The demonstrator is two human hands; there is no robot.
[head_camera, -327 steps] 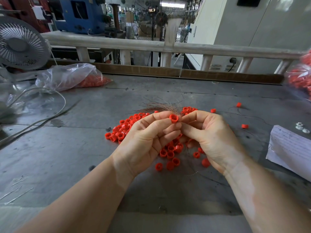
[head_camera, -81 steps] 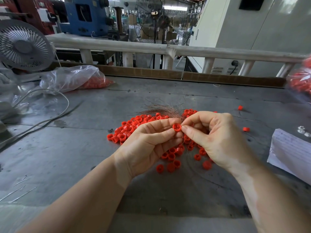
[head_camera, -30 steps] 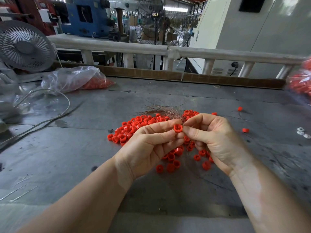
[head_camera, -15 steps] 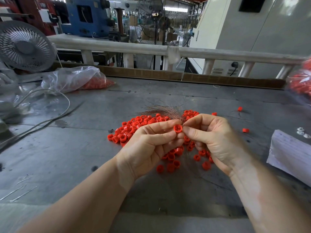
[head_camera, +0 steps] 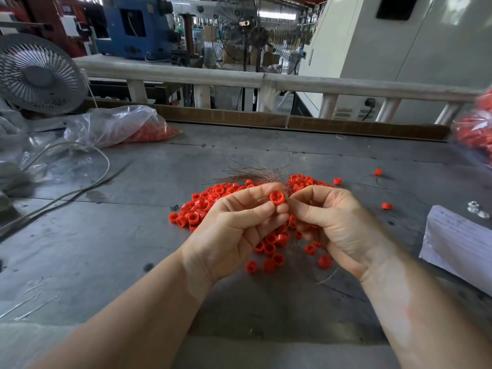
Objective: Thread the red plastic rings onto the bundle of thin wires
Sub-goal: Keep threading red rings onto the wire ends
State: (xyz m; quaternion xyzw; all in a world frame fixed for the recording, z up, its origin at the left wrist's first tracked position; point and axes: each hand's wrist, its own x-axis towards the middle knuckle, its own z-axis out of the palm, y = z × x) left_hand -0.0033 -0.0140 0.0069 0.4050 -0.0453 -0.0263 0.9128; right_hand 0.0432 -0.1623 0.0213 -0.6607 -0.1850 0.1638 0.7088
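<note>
My left hand (head_camera: pixel 234 227) pinches one red plastic ring (head_camera: pixel 277 197) between thumb and fingertips, its opening turned toward me. My right hand (head_camera: pixel 335 225) is curled right beside it, fingertips meeting the ring's right side; what it pinches is too thin to make out. A bundle of thin coppery wires (head_camera: pixel 255 174) fans out to the left just behind both hands. A pile of loose red rings (head_camera: pixel 202 206) lies on the grey table (head_camera: pixel 111 243) under and behind my hands.
A clear bag of red rings (head_camera: pixel 119 126) lies at the back left beside a small fan (head_camera: pixel 37 75). A grey cable (head_camera: pixel 80 187) runs across the left. White paper (head_camera: pixel 458 241) and small white nuts (head_camera: pixel 476 209) sit at the right. Stray rings (head_camera: pixel 386 206) lie nearby.
Hardly anything has moved in the last second: both hands stay together at the same ring.
</note>
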